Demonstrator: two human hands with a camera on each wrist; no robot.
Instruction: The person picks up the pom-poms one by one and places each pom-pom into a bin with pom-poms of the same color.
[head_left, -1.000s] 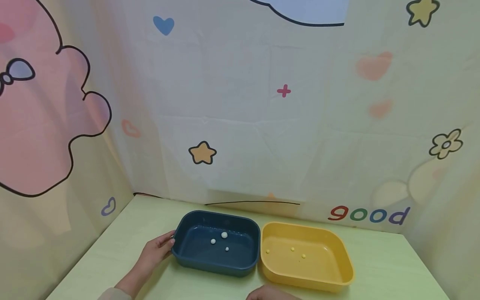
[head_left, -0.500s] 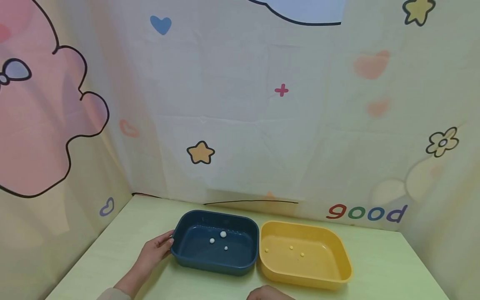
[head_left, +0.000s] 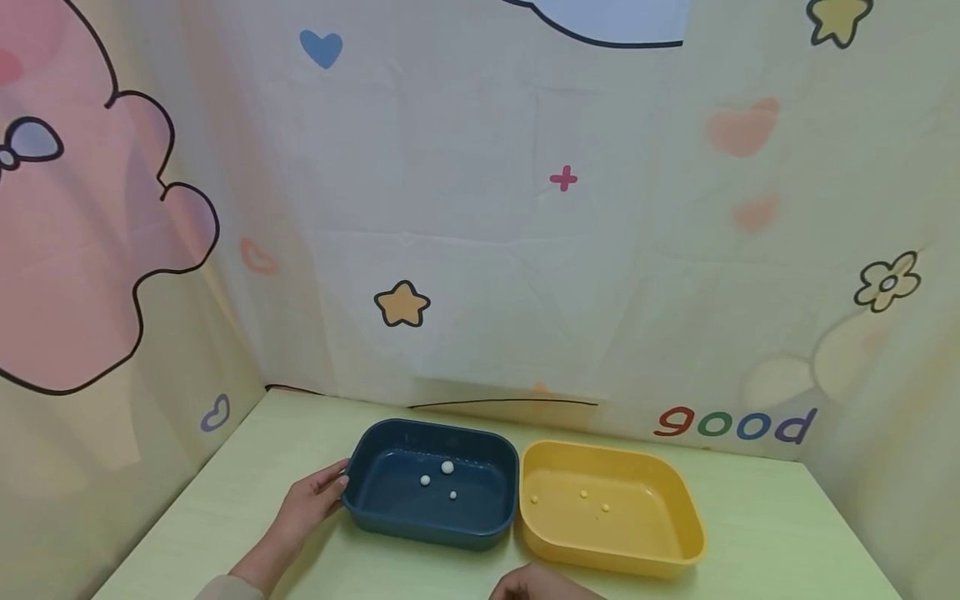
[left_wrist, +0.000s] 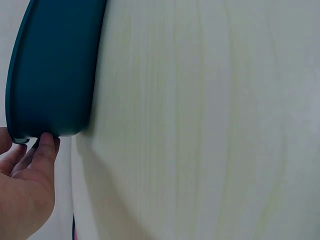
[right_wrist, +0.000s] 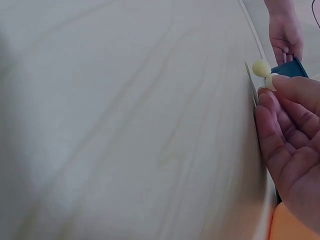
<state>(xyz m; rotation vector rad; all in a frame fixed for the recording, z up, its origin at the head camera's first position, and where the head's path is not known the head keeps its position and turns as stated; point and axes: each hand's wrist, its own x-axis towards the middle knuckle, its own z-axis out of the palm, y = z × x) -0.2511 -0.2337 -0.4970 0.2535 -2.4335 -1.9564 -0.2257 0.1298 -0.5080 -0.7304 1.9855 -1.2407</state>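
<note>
In the head view, my left hand (head_left: 307, 504) holds the left end of the dark blue tray (head_left: 420, 533), thumb and fingers at its rim. The left wrist view shows those fingers against the end of the blue tray (left_wrist: 55, 70). Three white balls of differing size lie in it, the largest ball (head_left: 447, 467) towards the back. My right hand (head_left: 543, 583) is only partly visible, low in front of the yellow tray (head_left: 600, 557). Seen from the right wrist, my right hand (right_wrist: 295, 135) pinches a small whitish piece (right_wrist: 270, 82), and a pale yellow ball (right_wrist: 261, 67) sits against it.
Three small yellow balls lie in the yellow tray, one yellow ball (head_left: 606, 507) near its middle. The trays stand side by side on a pale green table (head_left: 780, 533). A printed cloth (head_left: 480, 333) hangs behind and at both sides. An orange object (right_wrist: 292, 225) shows at the right wrist view's lower edge.
The right hand has shifted very slightly at the lower edge of the head view. The left hand, both trays and the balls in them stay as they were; the view itself shifts a little.
</note>
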